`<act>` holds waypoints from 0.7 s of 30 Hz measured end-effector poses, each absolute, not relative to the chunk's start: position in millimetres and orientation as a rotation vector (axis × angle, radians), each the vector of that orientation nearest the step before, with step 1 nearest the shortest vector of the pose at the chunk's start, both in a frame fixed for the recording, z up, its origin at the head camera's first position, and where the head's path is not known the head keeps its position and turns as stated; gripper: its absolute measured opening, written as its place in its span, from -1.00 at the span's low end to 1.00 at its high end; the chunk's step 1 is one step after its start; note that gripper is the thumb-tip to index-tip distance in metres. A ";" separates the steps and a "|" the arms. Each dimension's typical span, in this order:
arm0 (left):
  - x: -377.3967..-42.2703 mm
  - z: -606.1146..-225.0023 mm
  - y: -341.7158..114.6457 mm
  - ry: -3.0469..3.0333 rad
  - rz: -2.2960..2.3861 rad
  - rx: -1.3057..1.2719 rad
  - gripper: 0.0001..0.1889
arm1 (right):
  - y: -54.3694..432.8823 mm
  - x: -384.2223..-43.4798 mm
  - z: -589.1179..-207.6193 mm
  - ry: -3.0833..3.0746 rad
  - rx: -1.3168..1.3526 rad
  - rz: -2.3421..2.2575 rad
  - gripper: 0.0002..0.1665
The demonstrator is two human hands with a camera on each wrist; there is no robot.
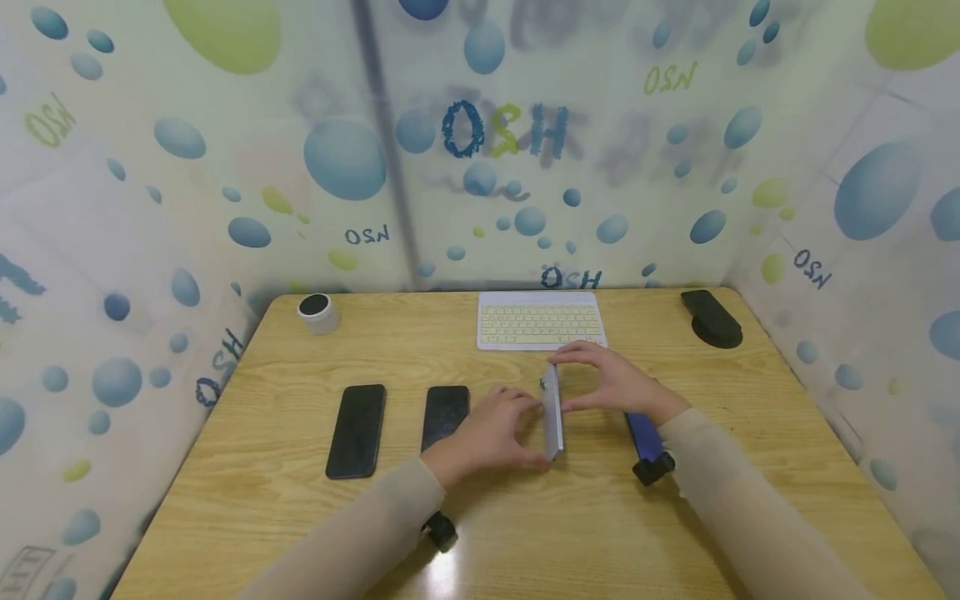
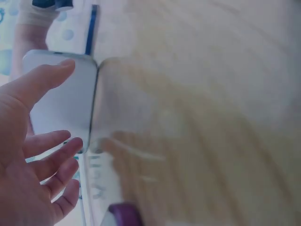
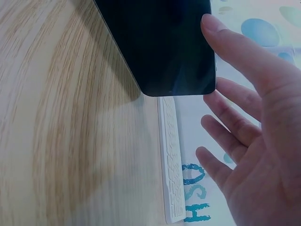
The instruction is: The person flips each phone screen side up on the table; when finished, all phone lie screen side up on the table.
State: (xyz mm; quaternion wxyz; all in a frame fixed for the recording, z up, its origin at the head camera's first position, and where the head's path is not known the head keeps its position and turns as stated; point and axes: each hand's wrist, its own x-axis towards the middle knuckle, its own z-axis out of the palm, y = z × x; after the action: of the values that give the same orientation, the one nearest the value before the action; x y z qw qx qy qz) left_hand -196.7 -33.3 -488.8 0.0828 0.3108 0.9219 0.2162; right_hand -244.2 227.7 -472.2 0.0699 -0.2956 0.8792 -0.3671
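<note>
Here, the left hand point(image 1: 491, 433) and right hand point(image 1: 618, 383) pinch between them a slim, pale-backed, black-screened phone point(image 1: 553, 417), on edge, its long axis pointing forward.

On the wooden table point(image 1: 255, 417), a white keyboard point(image 1: 536, 322) lies far centre, a white cylinder point(image 1: 318, 316) far left, a black stand point(image 1: 717, 330) far right, before a spotted backdrop point(image 1: 637, 183).

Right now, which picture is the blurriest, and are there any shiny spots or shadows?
Left wrist view: blurriest, with the grain of the table smeared; head view: white glare on the wood just below the left wrist's black device; right wrist view: clearer grain, dark shadow beside the held phone.
</note>
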 end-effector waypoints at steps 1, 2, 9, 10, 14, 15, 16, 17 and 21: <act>-197.2 -487.0 -34.9 2.754 0.664 0.926 -0.07 | 227.3 -244.7 -472.5 2.648 -0.895 -1.100 -0.08; -197.7 -485.4 -36.3 2.757 0.677 0.923 -0.07 | 226.8 -244.8 -472.5 2.651 -0.902 -1.097 -0.08; -201.1 -481.1 -41.0 2.752 0.751 0.973 -0.05 | 224.4 -246.7 -474.0 2.647 -0.915 -1.111 -0.10; -200.9 -481.2 -41.1 2.744 0.760 0.975 -0.05 | 224.0 -246.5 -474.5 2.647 -0.914 -1.112 -0.10; -199.9 -480.6 -41.8 2.717 0.777 0.986 -0.04 | 221.2 -245.3 -476.4 2.666 -0.942 -1.112 -0.11; -199.6 -480.3 -42.2 2.715 0.780 0.990 -0.04 | 220.5 -245.2 -476.7 2.675 -0.951 -1.110 -0.11; -199.5 -479.8 -42.7 2.714 0.783 0.995 -0.04 | 219.6 -245.1 -476.8 2.684 -0.959 -1.108 -0.11; -199.4 -479.2 -43.4 2.716 0.787 1.001 -0.03 | 218.6 -245.2 -477.0 2.694 -0.966 -1.104 -0.12; -199.8 -477.5 -46.4 2.727 0.804 1.018 -0.02 | 215.4 -246.6 -477.4 2.714 -0.958 -1.100 -0.11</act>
State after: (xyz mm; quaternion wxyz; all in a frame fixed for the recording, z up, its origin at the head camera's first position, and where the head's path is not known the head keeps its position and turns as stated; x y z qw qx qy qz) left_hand -199.8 -46.4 -477.5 0.0607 0.3366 0.9014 0.2656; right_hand -246.6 215.4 -477.4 0.0301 -0.3109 0.8804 -0.3568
